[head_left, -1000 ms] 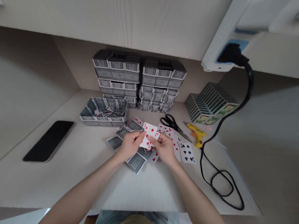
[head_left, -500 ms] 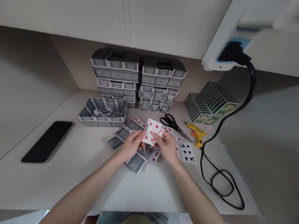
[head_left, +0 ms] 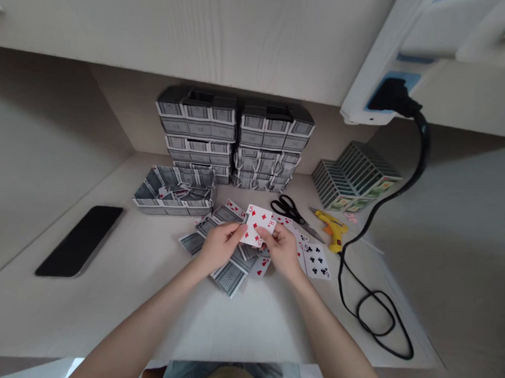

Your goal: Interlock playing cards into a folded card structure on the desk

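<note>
Between my two hands are playing cards (head_left: 257,218), with a five of diamonds face up on top and the corner of a red eight showing beneath it. My left hand (head_left: 222,244) pinches their left edge with the thumb on top. My right hand (head_left: 282,248) grips the right side, its thumb resting on the five. Loose cards (head_left: 230,278), mostly face down with grey patterned backs, lie spread under and around my hands. A six of clubs (head_left: 316,261) lies face up to the right.
Behind stand stacked boxes (head_left: 196,124) built from cards. An open card box (head_left: 173,207) holds scraps. Black-handled scissors (head_left: 286,205), a yellow glue gun (head_left: 335,230) with a black cable (head_left: 367,296), and card packs (head_left: 354,177) are at right; a phone (head_left: 80,241) lies left.
The five of diamonds has straightened slightly between my hands, and my left fingers have shifted a little along the edge. The whole view has tilted slightly; the other things stay put.
</note>
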